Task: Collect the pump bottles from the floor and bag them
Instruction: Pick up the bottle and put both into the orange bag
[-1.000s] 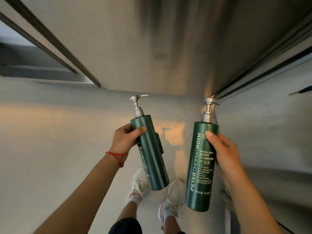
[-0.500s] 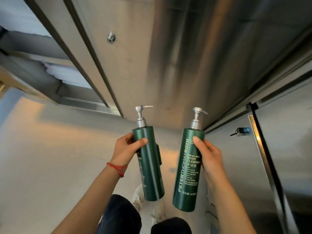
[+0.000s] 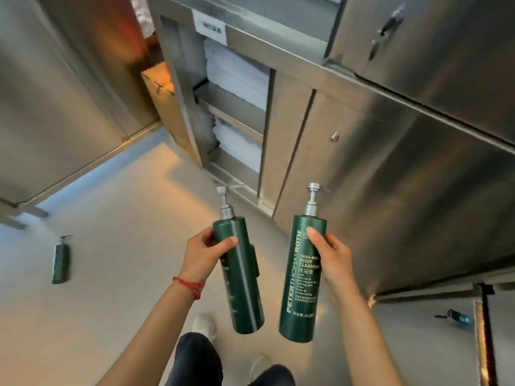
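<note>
item 1: left hand (image 3: 202,253), fingers and thumb wrapped round the upper body of a green pump bottle (image 3: 241,277); bottle held off the floor, pump end up and away from the person, base tilted back toward the legs.

item 2: right hand (image 3: 333,259), thumb across the front and fingers behind a second green pump bottle (image 3: 302,280), white lettering facing the camera; held just beside the first, the two bottles apart, not touching.

item 3: third pump bottle (image 3: 60,261), lying on the pale floor (image 3: 111,246) well apart to the left, near a steel cabinet base.

item 4: steel cabinet (image 3: 362,151) ahead and to the right, with open shelves holding folded white towels (image 3: 237,71).

item 5: bag, not in view.

step in hand: carrying two collected bottles, both hands full. judged progress: partway, at least one bottle left on the floor.

next move calls for: finding the bag and freeing a hand by dropping a bottle in, since neither hand can take the third bottle as things stand.
</note>
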### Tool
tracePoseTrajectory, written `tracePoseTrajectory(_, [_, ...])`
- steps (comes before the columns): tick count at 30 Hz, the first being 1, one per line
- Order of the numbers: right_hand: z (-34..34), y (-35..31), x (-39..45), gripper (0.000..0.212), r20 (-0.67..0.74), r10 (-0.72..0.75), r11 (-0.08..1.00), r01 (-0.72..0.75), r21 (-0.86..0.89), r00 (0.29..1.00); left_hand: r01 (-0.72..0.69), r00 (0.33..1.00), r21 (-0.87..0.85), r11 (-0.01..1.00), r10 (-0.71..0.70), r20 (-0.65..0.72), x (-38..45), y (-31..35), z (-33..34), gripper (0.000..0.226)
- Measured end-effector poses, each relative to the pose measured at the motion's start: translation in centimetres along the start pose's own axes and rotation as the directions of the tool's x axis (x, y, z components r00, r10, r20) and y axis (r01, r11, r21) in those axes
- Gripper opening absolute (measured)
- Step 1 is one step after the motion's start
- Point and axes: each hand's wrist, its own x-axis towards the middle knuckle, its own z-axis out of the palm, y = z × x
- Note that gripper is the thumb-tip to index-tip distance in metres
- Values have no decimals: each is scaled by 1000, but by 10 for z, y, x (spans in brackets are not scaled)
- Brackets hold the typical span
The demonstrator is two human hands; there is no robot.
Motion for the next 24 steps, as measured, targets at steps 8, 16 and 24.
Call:
tracePoseTrajectory(8, [185, -17, 1, 24, 353, 32, 985, 31, -171, 935, -30, 958, -62, 998, 11, -286, 0, 27, -166, 23])
tracePoseTrajectory(16, [368, -33, 6, 14, 553, 32, 974, 99, -205, 833, -61, 878, -67, 996, 22, -479, 22, 53, -321, 24])
tracePoseTrajectory(24, [478, -46, 55, 13, 586, 48, 967, 110, -232, 809, -70, 846, -60, 996, 28, -532, 92, 81, -401, 24])
